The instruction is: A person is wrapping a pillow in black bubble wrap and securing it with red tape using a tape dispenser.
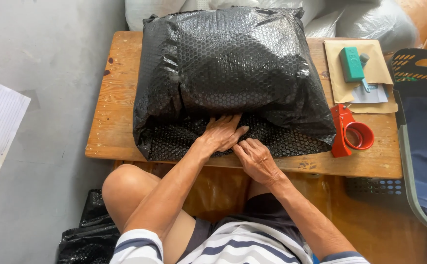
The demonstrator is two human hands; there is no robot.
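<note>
Hands flat and open, left hand (223, 133) and right hand (255, 157) press the black bubble-wrap parcel (230, 73) at the worktop's (113, 122) near edge; soft, slippery, probably bulky, best gripped underneath.

Both forearms reach forward and converge. The left hand (223, 133) lies flat, palm down, fingers spread. The right hand (255, 159) rests just beside it, fingers extended.

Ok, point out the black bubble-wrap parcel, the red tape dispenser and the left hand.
black bubble-wrap parcel (233, 63), head view, top face.
red tape dispenser (341, 129), head view, red body beside the ring.
left hand (222, 133), head view, back of hand.
</note>
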